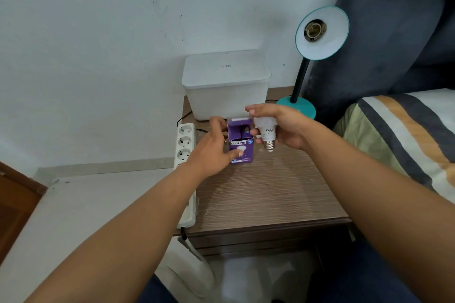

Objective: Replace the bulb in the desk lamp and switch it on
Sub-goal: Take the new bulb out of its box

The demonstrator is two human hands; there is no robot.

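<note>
1. Both bare forearms enter from the 6 o'clock edge and converge over a wood-grain bedside table (pixel 266 194).
2. Left hand (pixel 216 147): fingers curled around the left side of an upright purple bulb box (pixel 240 141) with its thumb on the front face; the box stands on the table with its top flap open and a dark object just visible inside.
3. Right hand (pixel 280 125): closed around the white dome of a bulb (pixel 266 131), held at 3 o'clock of the box and almost touching it. The metal screw base points down, clear of the tabletop; handwritten marks show on the bulb's neck.
4. Desk lamp (pixel 320 34), at 1 o'clock of the hands: teal base on the far right corner of the table, black flexible neck, teal shade tilted toward the camera. The socket in the shade holds no bulb.
5. White lidded bin (pixel 225 86), at 12 o'clock of the box, standing at the back of the table against the wall.
6. White power strip (pixel 185 147), at 9 o'clock of the box, running along the table's left edge; the sockets in view hold no plugs.
7. Striped bedding (pixel 406 135), at 3 o'clock, beside the table.
</note>
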